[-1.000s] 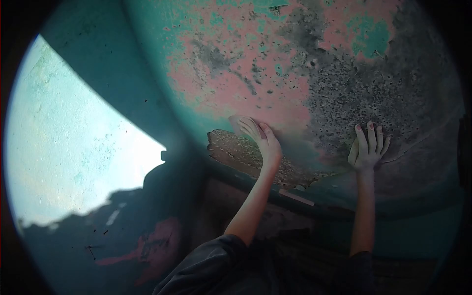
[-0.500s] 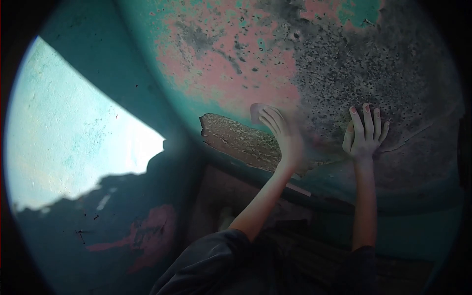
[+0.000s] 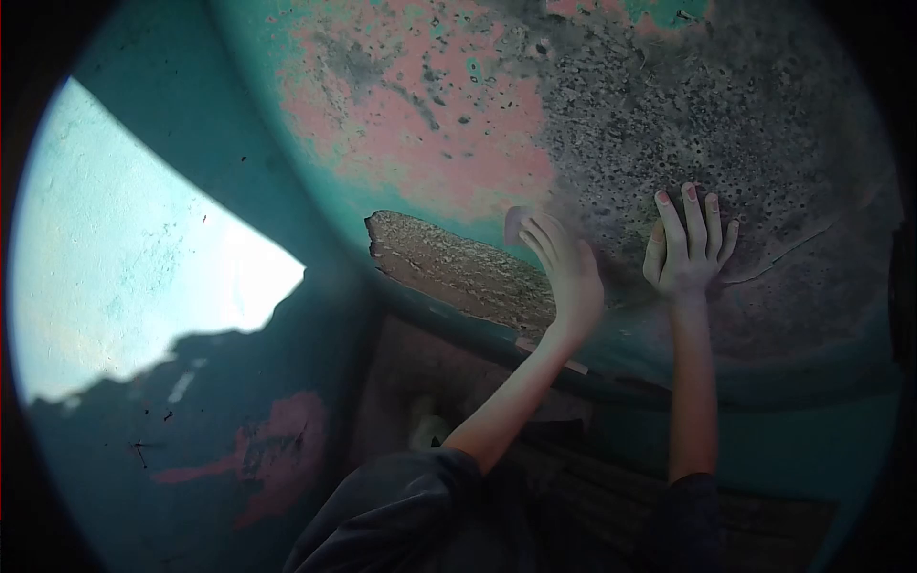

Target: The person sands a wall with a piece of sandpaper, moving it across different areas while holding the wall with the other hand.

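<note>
My left hand [image 3: 567,272] presses a small, thin grey-purple piece of sandpaper [image 3: 516,225] against the curved, painted wall [image 3: 430,143]. Its fingers lie close together over the sheet, covering most of it. Just left of this hand is a rough brown patch [image 3: 449,267] with ragged edges, where the surface has come away. To the right, my right hand [image 3: 690,246] rests on the dark, speckled part of the wall [image 3: 707,115]. Its fingers are spread and it holds nothing. Pink and turquoise paint shows above my left hand.
A teal wall [image 3: 239,172] meets the curved surface at the left, with bright sunlight [image 3: 162,248] across it. Lower down there is a pink paint patch [image 3: 282,444]. A narrow pale strip [image 3: 554,353] sits on the lower edge, by my left wrist. Dark, slatted shapes lie below.
My left hand has slid to the right along the wall with the sandpaper. My right hand keeps its place on the surface. The whole view has shifted slightly.
</note>
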Motion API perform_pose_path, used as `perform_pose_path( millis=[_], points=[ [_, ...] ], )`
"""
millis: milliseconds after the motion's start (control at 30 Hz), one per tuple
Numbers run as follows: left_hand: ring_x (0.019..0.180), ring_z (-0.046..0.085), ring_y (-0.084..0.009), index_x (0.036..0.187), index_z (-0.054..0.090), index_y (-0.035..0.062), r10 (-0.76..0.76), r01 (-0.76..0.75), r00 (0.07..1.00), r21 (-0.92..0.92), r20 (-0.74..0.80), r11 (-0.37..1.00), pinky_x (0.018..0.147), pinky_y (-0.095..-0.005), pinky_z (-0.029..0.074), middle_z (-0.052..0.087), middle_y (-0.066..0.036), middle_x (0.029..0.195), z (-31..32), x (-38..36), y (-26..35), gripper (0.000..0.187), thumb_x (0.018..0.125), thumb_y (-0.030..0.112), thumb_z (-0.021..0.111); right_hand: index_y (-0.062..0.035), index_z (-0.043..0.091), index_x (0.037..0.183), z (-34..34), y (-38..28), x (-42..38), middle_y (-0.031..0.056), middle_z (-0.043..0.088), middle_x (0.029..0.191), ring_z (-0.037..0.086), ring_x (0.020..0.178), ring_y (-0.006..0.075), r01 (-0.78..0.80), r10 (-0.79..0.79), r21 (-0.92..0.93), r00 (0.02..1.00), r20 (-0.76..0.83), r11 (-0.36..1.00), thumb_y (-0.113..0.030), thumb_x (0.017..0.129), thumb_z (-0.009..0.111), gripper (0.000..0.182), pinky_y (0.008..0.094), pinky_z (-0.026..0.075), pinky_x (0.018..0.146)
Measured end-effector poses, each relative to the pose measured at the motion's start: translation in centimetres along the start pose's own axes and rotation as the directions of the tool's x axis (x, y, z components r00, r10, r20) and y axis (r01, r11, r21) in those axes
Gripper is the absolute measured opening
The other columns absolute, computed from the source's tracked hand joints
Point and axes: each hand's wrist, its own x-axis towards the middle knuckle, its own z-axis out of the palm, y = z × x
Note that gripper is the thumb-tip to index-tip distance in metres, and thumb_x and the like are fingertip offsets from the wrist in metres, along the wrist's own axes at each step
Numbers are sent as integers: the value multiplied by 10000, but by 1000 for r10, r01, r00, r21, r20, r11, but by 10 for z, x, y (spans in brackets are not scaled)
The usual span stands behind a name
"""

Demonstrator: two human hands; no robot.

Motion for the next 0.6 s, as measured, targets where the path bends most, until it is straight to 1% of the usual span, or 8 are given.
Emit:
perform_pose_path(
  millis=[33,100,200,267,367,500,567,600],
  points=[
    [1527,-142,-492,1600,-49,-40,-1,1,1000,0,1,1000,1232,-563,-18,-121,-289,1664,-2,-15,2,712,1111,325,320,-265,668,1330,-1,0,-1,13,571,1468,431,1443,245,0,0,-1,1000,2,1000,-264,950,546,398,493,129,1261],
    [1513,-153,-527,1600,-44,-40,59,-40,977,-94,207,995,1219,-593,-20,-125,-304,1658,-1,-33,8,701,1104,286,328,-270,670,1326,-2,1,-1,10,573,1466,433,1441,242,5,-5,8,1000,12,1000,-265,951,546,395,492,129,1261],
    [1530,-149,-482,1602,-50,-36,-5,6,1000,-48,28,999,1232,-559,-15,-128,-287,1664,-24,16,-3,697,1113,297,319,-273,675,1320,-1,0,-1,5,575,1463,435,1439,241,2,-2,7,1000,5,1000,-260,950,545,392,490,132,1261],
    [1526,-129,-500,1613,-10,-13,-148,110,979,-246,-143,963,1233,-576,-12,-129,-284,1665,-42,64,-23,695,1113,341,319,-275,677,1317,-1,0,-2,2,575,1462,436,1438,239,-3,3,3,1000,0,1000,-258,947,549,392,490,134,1260],
    [1525,-133,-500,1605,-19,-35,-194,155,951,-170,-240,973,1233,-570,-22,-121,-292,1663,-33,66,-10,705,1110,333,324,-279,681,1312,-1,-1,-2,-3,576,1461,439,1436,235,-15,15,14,1000,2,1000,-251,939,559,394,488,136,1260],
    [1509,-123,-542,1565,-6,-123,-49,50,999,-114,12,992,1222,-602,-6,-98,-350,1638,1,-29,9,679,1087,208,346,-285,673,1322,-3,-1,0,-8,577,1460,445,1429,229,-20,20,17,1000,19,1000,-240,925,575,412,486,130,1260],
    [1505,-189,-526,1597,-58,-42,30,4,978,-161,207,987,1210,-602,-49,-178,-318,1642,2,-42,8,693,1108,321,273,-286,671,1325,-3,-2,0,-11,578,1460,444,1429,226,-24,24,21,1000,20,999,-241,922,578,416,484,126,1260],
    [1506,-188,-522,1597,-58,-42,5,18,986,-136,164,991,1212,-596,-51,-172,-318,1643,-1,-27,4,697,1110,334,269,-288,668,1327,-4,-1,0,-15,578,1459,444,1429,223,-26,25,32,999,25,999,-242,919,581,420,481,123,1261]
  ],
)
